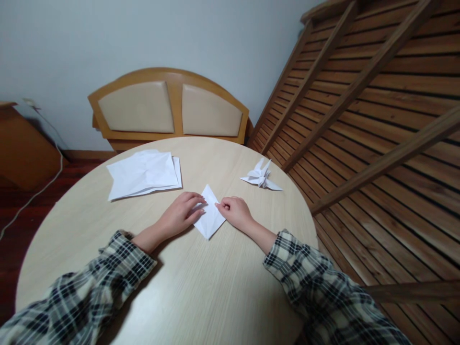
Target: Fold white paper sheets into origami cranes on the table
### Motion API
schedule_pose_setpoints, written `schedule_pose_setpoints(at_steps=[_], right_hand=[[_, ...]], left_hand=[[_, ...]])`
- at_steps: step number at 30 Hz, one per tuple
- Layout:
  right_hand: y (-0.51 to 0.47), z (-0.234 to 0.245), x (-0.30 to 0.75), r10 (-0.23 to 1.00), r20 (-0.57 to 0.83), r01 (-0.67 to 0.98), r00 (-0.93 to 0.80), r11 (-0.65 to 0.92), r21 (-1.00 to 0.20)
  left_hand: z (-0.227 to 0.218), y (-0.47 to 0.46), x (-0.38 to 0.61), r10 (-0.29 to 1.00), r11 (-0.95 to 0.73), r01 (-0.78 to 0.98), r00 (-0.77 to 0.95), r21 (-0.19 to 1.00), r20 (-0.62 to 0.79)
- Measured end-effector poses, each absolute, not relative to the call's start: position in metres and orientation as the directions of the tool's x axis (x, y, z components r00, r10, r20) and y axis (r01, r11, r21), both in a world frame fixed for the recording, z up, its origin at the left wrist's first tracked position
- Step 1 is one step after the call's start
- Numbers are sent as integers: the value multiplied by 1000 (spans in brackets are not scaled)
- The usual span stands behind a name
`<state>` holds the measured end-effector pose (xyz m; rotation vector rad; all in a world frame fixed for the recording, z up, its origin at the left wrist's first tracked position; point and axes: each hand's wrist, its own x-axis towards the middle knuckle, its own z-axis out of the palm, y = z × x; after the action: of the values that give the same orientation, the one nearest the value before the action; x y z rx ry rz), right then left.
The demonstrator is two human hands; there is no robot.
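Observation:
A white sheet folded into a diamond, the folded paper (209, 225), lies flat on the round table with one corner pointing toward me. From the left, my left hand (179, 212) rests on its edge, fingers stretched out and thumb apart. My right hand (235, 211) is closed at the opposite edge, thumb and forefinger pinching the paper near its right corner. A finished white paper crane (260, 176) stands beyond my right hand, untouched. The creases under my fingers are partly hidden.
Several creased white sheets (143, 175) lie stacked at the table's back left. The round wooden table (201, 292) is bordered by a padded headboard (178, 76) behind and a slatted wooden panel (377, 158) on the right. A white cable (46, 181) hangs at far left.

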<state>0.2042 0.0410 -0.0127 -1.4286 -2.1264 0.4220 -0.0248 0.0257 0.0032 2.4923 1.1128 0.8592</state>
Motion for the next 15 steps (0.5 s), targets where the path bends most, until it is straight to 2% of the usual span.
schedule_pose_setpoints(at_steps=[3,9,15], right_hand=[[42,-10,203,931,235,780,-278,362,-511],[54,-3,202,963,136,814,-233,270,-515],[92,-1,200,976,84,764,-203,211,-610]], left_hand=[[-1,23,-24,726,-686,575,583,447,364],[-14,35,-24,746,-663,613,584,430,320],[-20,67,-21,752,-657,595,560,463,347]])
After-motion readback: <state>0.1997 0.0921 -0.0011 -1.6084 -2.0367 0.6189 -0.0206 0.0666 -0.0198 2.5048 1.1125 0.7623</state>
